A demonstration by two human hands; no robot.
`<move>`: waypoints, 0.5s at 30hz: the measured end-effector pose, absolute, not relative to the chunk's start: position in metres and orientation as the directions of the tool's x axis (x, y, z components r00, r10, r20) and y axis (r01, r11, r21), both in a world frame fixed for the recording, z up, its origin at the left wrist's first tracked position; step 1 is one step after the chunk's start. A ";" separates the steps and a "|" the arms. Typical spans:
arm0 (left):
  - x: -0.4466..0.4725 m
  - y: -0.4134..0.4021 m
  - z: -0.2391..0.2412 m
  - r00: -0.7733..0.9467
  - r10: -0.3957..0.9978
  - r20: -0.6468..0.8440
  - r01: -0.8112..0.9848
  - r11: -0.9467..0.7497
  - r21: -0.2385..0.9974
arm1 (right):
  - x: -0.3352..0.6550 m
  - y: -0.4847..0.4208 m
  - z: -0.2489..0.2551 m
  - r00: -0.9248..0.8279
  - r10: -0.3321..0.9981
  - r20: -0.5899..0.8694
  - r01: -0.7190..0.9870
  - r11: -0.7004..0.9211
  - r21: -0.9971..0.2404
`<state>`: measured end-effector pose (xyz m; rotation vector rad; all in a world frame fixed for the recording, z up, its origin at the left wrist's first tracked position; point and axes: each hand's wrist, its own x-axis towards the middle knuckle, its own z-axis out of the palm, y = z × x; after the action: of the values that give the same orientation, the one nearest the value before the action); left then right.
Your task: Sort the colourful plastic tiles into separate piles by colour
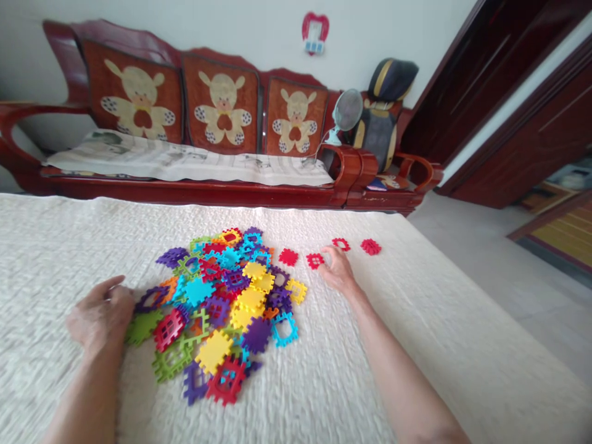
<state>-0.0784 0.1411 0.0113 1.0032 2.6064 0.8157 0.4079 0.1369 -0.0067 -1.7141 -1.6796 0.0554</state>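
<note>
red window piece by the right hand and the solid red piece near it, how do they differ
The red window piece has four openings; the solid red piece is filled in. The red window piece lies beside the right hand; the solid red piece lies nearer the pile. Both are red with toothed edges.

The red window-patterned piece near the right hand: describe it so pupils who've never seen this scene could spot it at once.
On the white cover, find the colourful pile, then look right, to the right hand. The red window-patterned piece lies just beside it. Crossed bars set it apart from the solid red piece on its left and the open red frame beyond.
</note>
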 end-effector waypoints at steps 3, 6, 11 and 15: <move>-0.075 0.139 0.017 -0.735 0.678 -0.015 0.547 0.606 0.577 | 0.410 0.139 -0.011 0.034 0.920 0.390 0.844 0.183 -0.505; -0.075 0.139 0.017 -0.738 0.674 -0.022 0.543 0.613 0.573 | 0.409 0.141 -0.018 0.031 0.915 0.403 0.850 0.188 -0.492; -0.076 0.141 0.015 -0.744 0.668 -0.015 0.534 0.609 0.587 | 0.407 0.141 -0.019 -0.006 0.899 0.438 0.852 0.234 -0.469; -0.082 0.143 0.007 -0.713 0.698 0.071 0.598 0.552 0.582 | 0.404 0.140 -0.018 0.045 0.892 0.449 0.847 0.204 -0.490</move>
<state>-0.0824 0.1426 0.0074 1.1025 2.6153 0.8831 0.4038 0.1400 -0.0179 -1.6285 -1.7844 0.0819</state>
